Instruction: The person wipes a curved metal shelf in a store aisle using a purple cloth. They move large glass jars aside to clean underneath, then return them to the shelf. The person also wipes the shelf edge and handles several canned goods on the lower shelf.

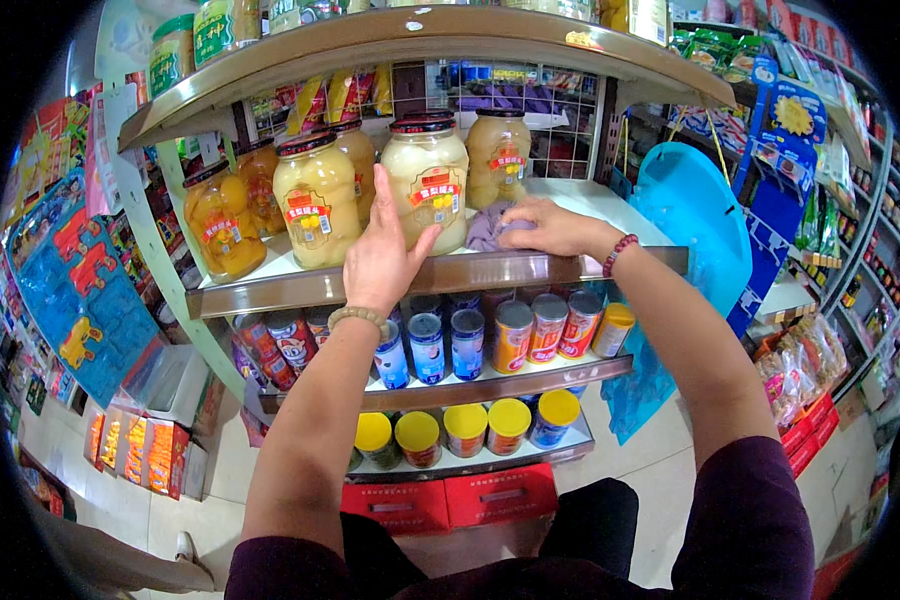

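Observation:
My left hand [386,251] rests against the front of a large glass jar of pale fruit [433,169], fingers upright and thumb spread; whether it grips the jar cannot be told. On the shelf to the jar's right, my right hand [544,225] presses on a bunched purple cloth [489,227], with its fingers curled over it. Behind the cloth stands a jar of darker pears [497,169]. Left of my left hand is another jar of pale fruit [316,210], and beyond it a jar of orange fruit [223,225]. All these jars have dark lids.
The brown shelf edge [285,291] runs below my hands. Under it stand blue cans [427,352], red-and-orange cans [513,341] and yellow-lidded containers [466,431]. A blue plastic basin [694,217] hangs at the right. Another person's leg [131,559] shows at the lower left.

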A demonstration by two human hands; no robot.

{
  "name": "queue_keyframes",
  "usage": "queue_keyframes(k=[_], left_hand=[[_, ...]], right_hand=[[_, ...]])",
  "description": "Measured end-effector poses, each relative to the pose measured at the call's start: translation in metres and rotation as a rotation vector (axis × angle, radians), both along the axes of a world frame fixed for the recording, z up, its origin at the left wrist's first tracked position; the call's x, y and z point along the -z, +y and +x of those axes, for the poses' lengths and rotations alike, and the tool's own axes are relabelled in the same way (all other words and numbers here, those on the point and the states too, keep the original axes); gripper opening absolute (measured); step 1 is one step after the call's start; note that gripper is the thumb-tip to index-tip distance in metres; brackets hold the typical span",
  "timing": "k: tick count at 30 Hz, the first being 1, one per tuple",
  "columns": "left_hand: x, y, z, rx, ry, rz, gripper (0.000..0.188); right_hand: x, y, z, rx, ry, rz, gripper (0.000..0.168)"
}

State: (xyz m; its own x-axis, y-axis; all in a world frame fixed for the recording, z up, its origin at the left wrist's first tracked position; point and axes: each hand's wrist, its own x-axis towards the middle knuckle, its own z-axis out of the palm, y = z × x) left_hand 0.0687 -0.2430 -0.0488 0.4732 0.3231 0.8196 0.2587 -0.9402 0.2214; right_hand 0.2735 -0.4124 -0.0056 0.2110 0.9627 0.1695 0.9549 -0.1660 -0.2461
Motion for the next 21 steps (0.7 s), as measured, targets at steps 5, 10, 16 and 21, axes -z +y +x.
queue_keyframes(k=[5, 10, 16, 21], left_hand=[[0.001, 0.002, 0.001, 0.004, -0.01, 0.007, 0.102], [0.0, 0.001, 0.002, 0.005, 0.006, -0.017, 0.103], [-0.002, -0.002, -0.001, 0.0, 0.031, -0.044, 0.102], [-0.001, -0.004, 0.002, 0.004, 0.008, -0.025, 0.102]], right_hand=[[-0.008, -0.022, 0.007, -0.006, 0.038, -0.032, 0.058], [-0.011, -0.048, 0.035, 0.036, 0.029, -0.11, 0.057], [-0.009, -0.093, 0.082, 0.175, 0.055, -0.133, 0.056], [-0.004, -0.133, 0.128, 0.277, -0.028, -0.12, 0.056]])
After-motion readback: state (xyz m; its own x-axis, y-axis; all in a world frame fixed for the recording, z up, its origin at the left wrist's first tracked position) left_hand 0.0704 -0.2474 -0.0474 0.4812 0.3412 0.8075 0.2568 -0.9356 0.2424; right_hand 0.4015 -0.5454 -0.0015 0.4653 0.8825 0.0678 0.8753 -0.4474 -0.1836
